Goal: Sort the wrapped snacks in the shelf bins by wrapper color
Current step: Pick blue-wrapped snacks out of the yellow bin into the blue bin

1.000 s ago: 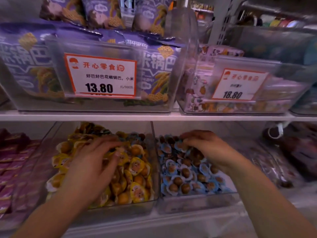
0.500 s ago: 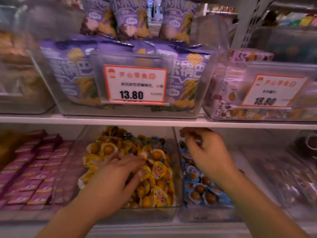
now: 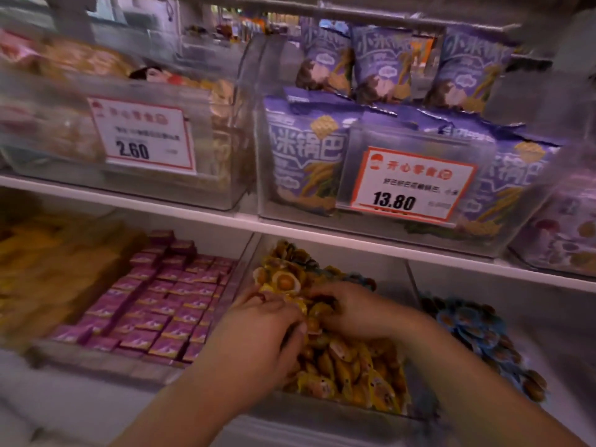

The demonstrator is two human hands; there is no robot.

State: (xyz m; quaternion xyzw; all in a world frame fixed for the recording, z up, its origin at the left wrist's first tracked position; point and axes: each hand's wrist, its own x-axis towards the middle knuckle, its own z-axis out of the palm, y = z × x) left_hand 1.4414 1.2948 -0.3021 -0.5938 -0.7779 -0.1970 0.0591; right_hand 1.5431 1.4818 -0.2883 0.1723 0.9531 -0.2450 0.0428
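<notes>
Yellow-wrapped snacks [image 3: 348, 359] are lying heaped in the clear middle bin [image 3: 325, 414] on the lower shelf, and both hands are reaching into that heap. The left hand [image 3: 261, 330] is lying palm down on the pile, its fingers [image 3: 292, 330] curling down into the wrappers; whether they are actually pinching a piece is impossible to tell through the motion blur. The right hand [image 3: 361, 309] is resting just beside it, almost touching, fingers bent and tips buried among the yellow wrappers, and its grasp is equally unclear. A few dark and blue-wrapped pieces [image 3: 361, 280] are sitting at the back of the yellow heap.

Blue-wrapped snacks [image 3: 474, 330] are filling the neighbouring bin on the right, well apart from the hands. On the left, a bin is holding rows of small purple-wrapped blocks [image 3: 161, 304], and further left a blurred yellow mass [image 3: 48, 269] is showing.

A white shelf board [image 3: 322, 235] is running above the hands. On it, two clear bins are standing in plain view: one with pale crackers and a price tag reading 2.60 [image 3: 142, 137], the other with purple rice-crust bags [image 3: 306, 150] and a tag reading 13.80 [image 3: 409, 185]. Three smaller purple bags [image 3: 380, 62] are standing upright behind them. The edge of a third bin is showing at far right.
</notes>
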